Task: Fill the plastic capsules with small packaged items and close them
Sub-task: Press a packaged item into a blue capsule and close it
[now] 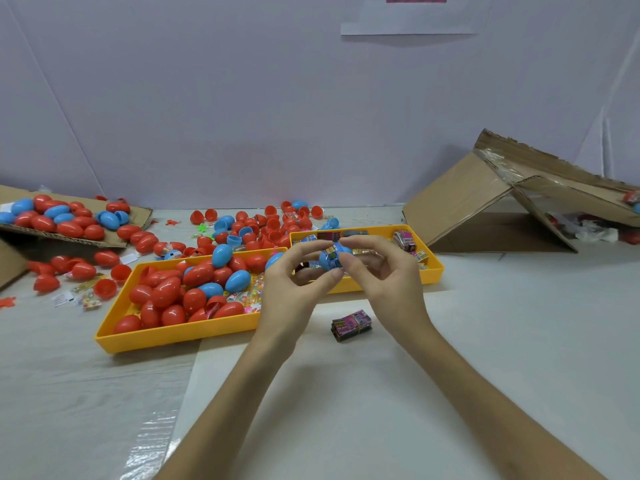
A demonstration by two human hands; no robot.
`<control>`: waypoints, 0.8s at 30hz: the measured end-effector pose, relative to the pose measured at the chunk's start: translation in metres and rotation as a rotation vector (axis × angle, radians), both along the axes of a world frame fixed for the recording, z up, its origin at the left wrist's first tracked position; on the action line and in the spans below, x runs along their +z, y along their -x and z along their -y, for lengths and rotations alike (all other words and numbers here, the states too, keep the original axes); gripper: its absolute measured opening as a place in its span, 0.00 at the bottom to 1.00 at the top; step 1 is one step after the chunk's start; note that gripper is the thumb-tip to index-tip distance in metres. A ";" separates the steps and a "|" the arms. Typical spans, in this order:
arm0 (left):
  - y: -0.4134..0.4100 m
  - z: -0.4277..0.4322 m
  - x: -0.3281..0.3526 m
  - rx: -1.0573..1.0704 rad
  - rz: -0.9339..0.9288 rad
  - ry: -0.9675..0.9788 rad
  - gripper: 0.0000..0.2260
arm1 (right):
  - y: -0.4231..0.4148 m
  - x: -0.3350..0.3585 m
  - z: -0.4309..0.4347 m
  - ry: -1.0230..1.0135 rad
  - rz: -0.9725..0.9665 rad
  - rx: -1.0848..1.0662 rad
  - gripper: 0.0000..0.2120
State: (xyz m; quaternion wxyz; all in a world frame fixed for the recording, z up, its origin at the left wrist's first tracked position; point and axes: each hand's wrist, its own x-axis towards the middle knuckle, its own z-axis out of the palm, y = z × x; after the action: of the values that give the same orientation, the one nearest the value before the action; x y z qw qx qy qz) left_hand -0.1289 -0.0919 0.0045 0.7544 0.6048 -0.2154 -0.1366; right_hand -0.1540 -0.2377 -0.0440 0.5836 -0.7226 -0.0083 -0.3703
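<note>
- Above the near rim of the right-hand yellow tray (pixel 437 271), I hold a blue capsule (pixel 329 260) between both hands, lifted clear of the desk (pixel 519 323).
- My left hand (pixel 294 275) pinches the capsule from its left side, with the thumb underneath and the fingers (pixel 310 247) curled over the top.
- My right hand (pixel 379 271) grips it from the right, its fingers curled round the capsule's upper end.
- A printed packet (pixel 334 250) shows at the top of the capsule between my fingertips. I cannot tell whether the two halves are fully shut.
- On the white sheet (pixel 346 393), just below my hands, lies a small stack of packets (pixel 351 325), apart from both trays.
- The right-hand tray carries more printed packets, partly hidden behind my hands.
- The left-hand yellow tray (pixel 173 337) is heaped with red and blue capsules (pixel 166 292), and clear sachets of coloured bits lie along its right side.
- Behind the trays, loose capsules and open halves (pixel 270 223) are scattered across the desk.
- A flat cardboard piece (pixel 135 216) at the far left bears more capsules.
- A tipped cardboard box (pixel 460 202) stands at the right.
</note>
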 end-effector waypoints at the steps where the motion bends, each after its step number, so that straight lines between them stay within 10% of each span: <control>1: -0.004 0.001 -0.003 -0.002 0.002 0.008 0.26 | 0.001 0.002 0.000 -0.038 -0.002 0.020 0.08; 24: -0.016 0.000 -0.014 0.016 -0.097 0.031 0.04 | -0.001 0.004 0.008 -0.250 -0.053 0.201 0.09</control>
State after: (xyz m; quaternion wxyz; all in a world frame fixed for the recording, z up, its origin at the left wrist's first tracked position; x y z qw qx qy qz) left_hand -0.1124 -0.0915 -0.0098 0.7743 0.5874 -0.1758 -0.1565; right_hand -0.1535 -0.2452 -0.0397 0.7032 -0.6495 -0.0192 -0.2888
